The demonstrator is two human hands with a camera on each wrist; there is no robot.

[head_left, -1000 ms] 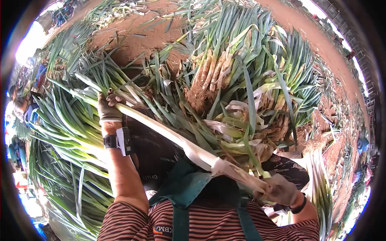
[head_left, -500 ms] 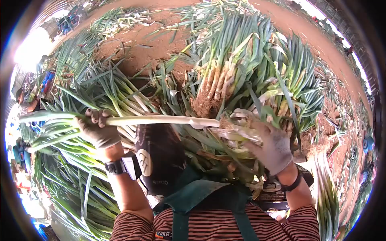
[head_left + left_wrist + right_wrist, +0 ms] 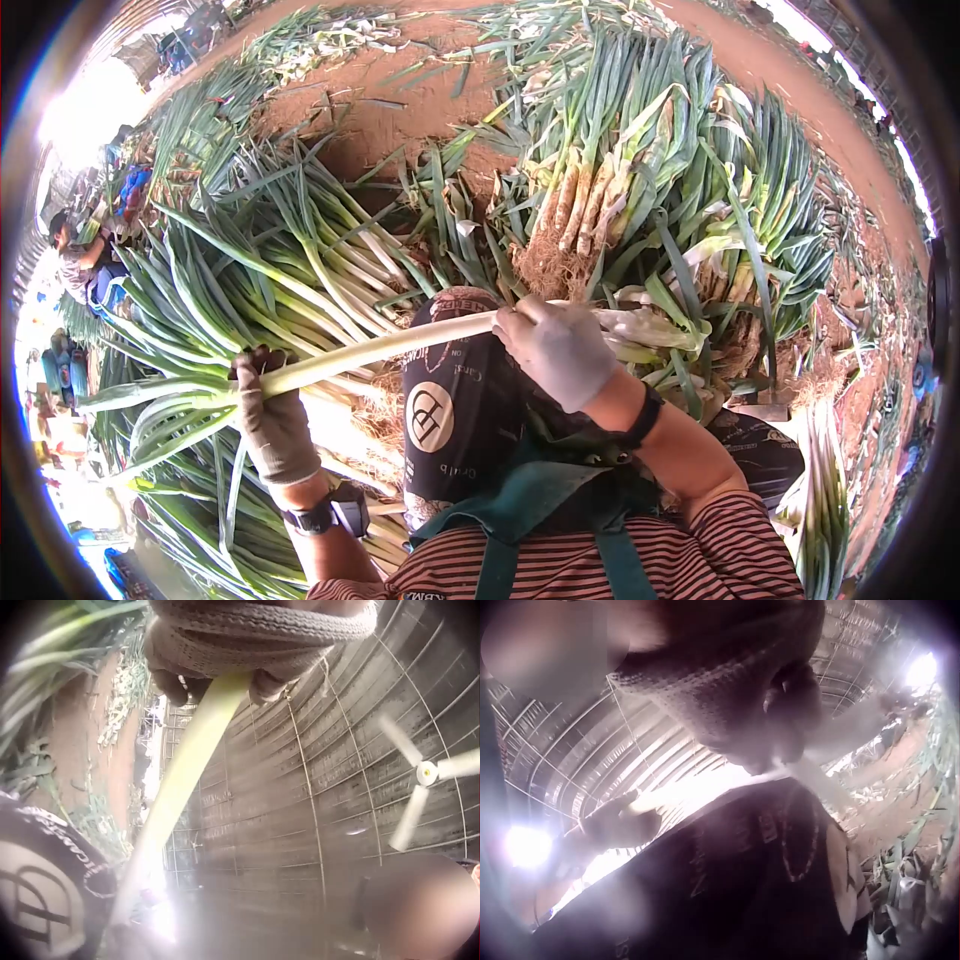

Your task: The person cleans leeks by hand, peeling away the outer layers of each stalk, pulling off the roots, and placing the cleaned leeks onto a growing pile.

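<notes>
One long green onion (image 3: 400,345) lies across both hands above the person's knee, its white end to the right and its green leaves fanning out to the left. The gloved left hand (image 3: 274,430) grips it where the white shank turns green; in the left wrist view the pale stalk (image 3: 184,772) comes out from between the thumb and fingers. On the white part, the gloved right hand (image 3: 560,355) has its fingers curled round the stalk, seen dimly in the right wrist view. Loose pale outer leaves (image 3: 645,328) lie just beyond the right hand; the root end is mostly hidden.
A heap of green onions (image 3: 330,260) spreads at the left. Ahead lies an uncleaned bundle with brown roots (image 3: 550,262), and a cleaned bundle (image 3: 822,490) lies at the right. Reddish soil (image 3: 400,120) shows beyond. Another person (image 3: 85,255) is at the far left.
The green onion swung up from a slope toward the lower right to nearly level. The right hand left the root end, opened over the loose leaves, then moved left onto the white shank.
</notes>
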